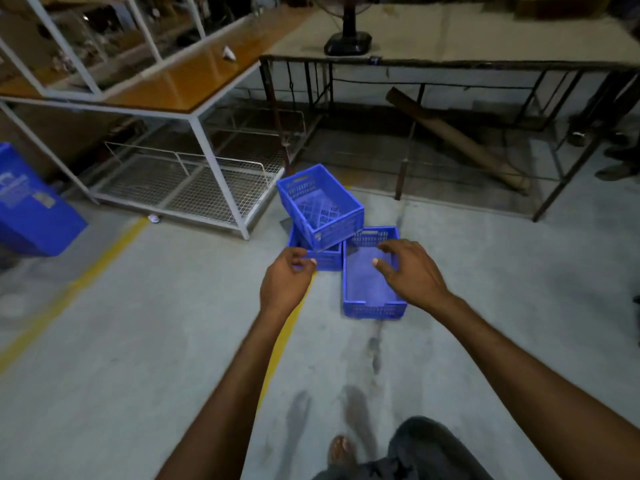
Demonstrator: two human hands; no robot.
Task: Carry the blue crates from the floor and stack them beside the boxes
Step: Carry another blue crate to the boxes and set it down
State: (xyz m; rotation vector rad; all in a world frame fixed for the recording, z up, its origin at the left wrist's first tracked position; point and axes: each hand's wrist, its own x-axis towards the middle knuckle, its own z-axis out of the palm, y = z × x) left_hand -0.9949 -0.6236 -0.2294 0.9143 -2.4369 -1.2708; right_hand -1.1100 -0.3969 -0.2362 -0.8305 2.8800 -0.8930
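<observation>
Three blue plastic crates lie on the grey floor ahead of me. One crate (pixel 320 206) rests tilted on top of a second crate (pixel 327 259), of which only a strip shows. A third crate (pixel 363 289) lies flat to their right. My left hand (pixel 285 280) reaches out in front of the lower crate's near wall, fingers curled and apart, holding nothing. Over the flat crate hovers my right hand (pixel 412 271), fingers spread, empty.
A white metal rack (pixel 194 133) with a wire-mesh base stands at the left, a dark-framed table (pixel 450 60) with a fan base behind the crates. A cardboard tube (pixel 457 136) leans under the table. A blue bin (pixel 27 209) stands far left. Yellow floor lines run past.
</observation>
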